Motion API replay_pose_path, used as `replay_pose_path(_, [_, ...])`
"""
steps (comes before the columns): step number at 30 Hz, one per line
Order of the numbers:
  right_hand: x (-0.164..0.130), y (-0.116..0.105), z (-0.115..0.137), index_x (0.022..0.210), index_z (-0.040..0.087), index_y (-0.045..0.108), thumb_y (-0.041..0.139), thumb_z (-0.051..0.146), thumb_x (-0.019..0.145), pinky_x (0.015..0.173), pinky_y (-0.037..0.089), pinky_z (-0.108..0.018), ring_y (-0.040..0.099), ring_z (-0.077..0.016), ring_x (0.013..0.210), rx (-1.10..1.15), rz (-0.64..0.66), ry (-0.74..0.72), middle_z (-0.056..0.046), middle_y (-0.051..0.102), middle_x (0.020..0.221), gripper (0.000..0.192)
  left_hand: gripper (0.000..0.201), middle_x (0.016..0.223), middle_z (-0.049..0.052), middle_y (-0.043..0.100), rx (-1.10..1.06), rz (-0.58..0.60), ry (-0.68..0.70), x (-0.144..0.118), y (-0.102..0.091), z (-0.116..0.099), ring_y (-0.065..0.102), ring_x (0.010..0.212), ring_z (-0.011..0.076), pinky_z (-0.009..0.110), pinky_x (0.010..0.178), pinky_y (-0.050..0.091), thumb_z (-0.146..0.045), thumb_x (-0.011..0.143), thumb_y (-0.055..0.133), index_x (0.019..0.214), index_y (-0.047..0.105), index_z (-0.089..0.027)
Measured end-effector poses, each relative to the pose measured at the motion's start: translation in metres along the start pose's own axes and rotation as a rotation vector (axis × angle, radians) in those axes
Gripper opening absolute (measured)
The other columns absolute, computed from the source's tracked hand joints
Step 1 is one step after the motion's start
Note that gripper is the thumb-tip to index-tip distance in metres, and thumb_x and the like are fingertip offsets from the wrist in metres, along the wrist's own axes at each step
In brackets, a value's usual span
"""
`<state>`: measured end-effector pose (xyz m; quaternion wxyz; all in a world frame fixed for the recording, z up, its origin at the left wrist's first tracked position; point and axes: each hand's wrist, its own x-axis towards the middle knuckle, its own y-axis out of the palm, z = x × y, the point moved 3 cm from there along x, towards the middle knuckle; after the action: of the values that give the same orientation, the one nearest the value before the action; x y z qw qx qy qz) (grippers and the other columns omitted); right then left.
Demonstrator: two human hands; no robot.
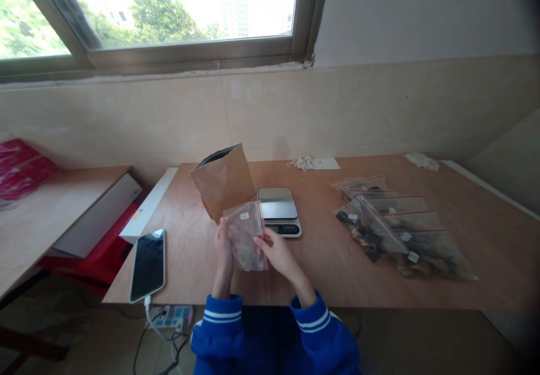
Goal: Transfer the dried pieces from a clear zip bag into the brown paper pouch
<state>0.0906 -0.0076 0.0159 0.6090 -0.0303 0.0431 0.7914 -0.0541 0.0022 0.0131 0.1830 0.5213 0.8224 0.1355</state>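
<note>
We see a wooden tabletop below a wide window, and on its right side a spread of clear zip bags with dark contents, lying overlapped and well apart from our hands. Near the middle, toward the far side, stands a brown paper bag, tilted with its dark mouth open to the upper left. Just right of it sits a small kitchen scale with a bare steel plate. At the near left edge lies a phone, screen up and dark, with a white cable at its near end. In front of the paper bag and scale we hold up a small clear zip bag with a white label; what is inside we cannot tell. Our left hand is closed on its left edge, and our right hand pinches its right edge, fingers curled.
</note>
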Motion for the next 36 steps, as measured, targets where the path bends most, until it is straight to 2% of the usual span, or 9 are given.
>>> replay_pose_path(2, [-0.005, -0.002, 0.0, 0.083, 0.021, 0.054, 0.066, 0.063, 0.076, 0.036, 0.04, -0.023, 0.045, -0.0094, 0.039, 0.022, 0.021, 0.029, 0.006, 0.051, 0.057, 0.044, 0.054, 0.081, 0.004, 0.068, 0.058, 0.032, -0.016, 0.003, 0.0, -0.006, 0.063, 0.07, 0.0153, 0.026, 0.066, 0.05, -0.064, 0.075, 0.067, 0.091, 0.067, -0.013])
replay_pose_path(5, [-0.011, -0.004, 0.0, 0.087, 0.022, 0.051, 0.063, 0.07, 0.075, 0.029, 0.037, -0.023, 0.035, -0.0062, 0.029, 0.055, 0.042, 0.074, 0.01, 0.047, 0.055, 0.051, 0.047, 0.074, 0.0, 0.063, 0.168, 0.066, 0.119, 0.007, 0.002, -0.017, 0.056, 0.064, 0.0103, 0.02, 0.06, 0.044, -0.06, 0.073, 0.072, 0.084, 0.063, -0.015])
replay_pose_path(8, [-0.015, -0.01, 0.0, 0.088, 0.022, 0.05, 0.062, 0.074, 0.073, 0.025, 0.034, -0.022, 0.034, -0.004, 0.027, 0.078, -0.041, 0.07, 0.008, 0.053, 0.064, 0.056, 0.047, 0.072, -0.002, 0.059, 0.272, 0.059, 0.163, 0.006, 0.003, -0.026, 0.049, 0.055, 0.0076, 0.018, 0.049, 0.036, -0.062, 0.078, 0.066, 0.092, 0.063, -0.017])
replay_pose_path(11, [-0.017, -0.014, -0.003, 0.086, 0.022, 0.049, 0.06, 0.076, 0.072, 0.023, 0.028, -0.02, 0.031, -0.0042, 0.026, 0.097, -0.131, 0.053, 0.01, 0.047, 0.056, 0.057, 0.059, 0.081, 0.003, 0.064, 0.359, 0.155, 0.02, -0.002, 0.0, -0.029, 0.049, 0.051, 0.0075, 0.018, 0.042, 0.031, -0.069, 0.085, 0.048, 0.108, 0.064, -0.017])
replay_pose_path(14, [-0.015, -0.012, -0.007, 0.086, 0.022, 0.048, 0.059, 0.076, 0.073, 0.022, 0.025, -0.02, 0.03, -0.0052, 0.025, 0.105, -0.166, 0.043, 0.012, 0.042, 0.05, 0.056, 0.07, 0.082, 0.007, 0.066, 0.422, 0.334, -0.154, -0.018, -0.006, -0.027, 0.058, 0.056, 0.0106, 0.019, 0.043, 0.038, -0.075, 0.085, 0.038, 0.106, 0.064, -0.013])
replay_pose_path(21, [-0.011, -0.005, -0.013, 0.089, 0.021, 0.05, 0.059, 0.077, 0.071, 0.022, 0.023, -0.019, 0.035, -0.0073, 0.023, 0.105, -0.144, 0.074, 0.012, 0.045, 0.046, 0.059, 0.059, 0.052, -0.008, 0.049, 0.607, 0.467, -0.22, -0.039, -0.019, -0.028, 0.028, 0.028, 0.0025, 0.017, 0.028, 0.016, -0.063, 0.074, 0.067, 0.107, 0.06, -0.013])
replay_pose_path(28, [-0.019, -0.015, -0.002, 0.095, 0.019, 0.055, 0.062, 0.068, 0.074, 0.025, 0.027, -0.017, 0.037, -0.0046, 0.029, 0.096, -0.162, 0.04, 0.008, 0.053, 0.061, 0.053, 0.059, 0.05, -0.007, 0.048, 0.709, 0.289, -0.143, -0.027, -0.041, -0.036, 0.041, 0.038, 0.0077, 0.016, 0.031, 0.021, -0.064, 0.07, 0.067, 0.1, 0.065, -0.014])
replay_pose_path(32, [-0.033, -0.042, 0.006, 0.097, 0.018, 0.059, 0.054, 0.065, 0.08, 0.027, 0.029, -0.017, 0.036, -0.0038, 0.032, 0.042, -0.254, -0.022, 0.006, 0.053, 0.064, 0.05, 0.053, 0.059, -0.002, 0.056, 0.642, 0.212, -0.046, -0.018, -0.053, -0.029, 0.049, 0.048, 0.0087, 0.016, 0.039, 0.034, -0.062, 0.069, 0.07, 0.092, 0.067, -0.015])
replay_pose_path(36, [-0.047, -0.07, 0.005, 0.095, 0.017, 0.061, 0.056, 0.066, 0.077, 0.03, 0.029, -0.018, 0.036, -0.0037, 0.033, 0.031, -0.331, 0.018, 0.005, 0.054, 0.064, 0.052, 0.054, 0.056, -0.004, 0.053, 0.668, 0.178, -0.052, -0.017, -0.056, -0.025, 0.044, 0.042, 0.0081, 0.016, 0.035, 0.025, -0.064, 0.071, 0.067, 0.097, 0.067, -0.016])
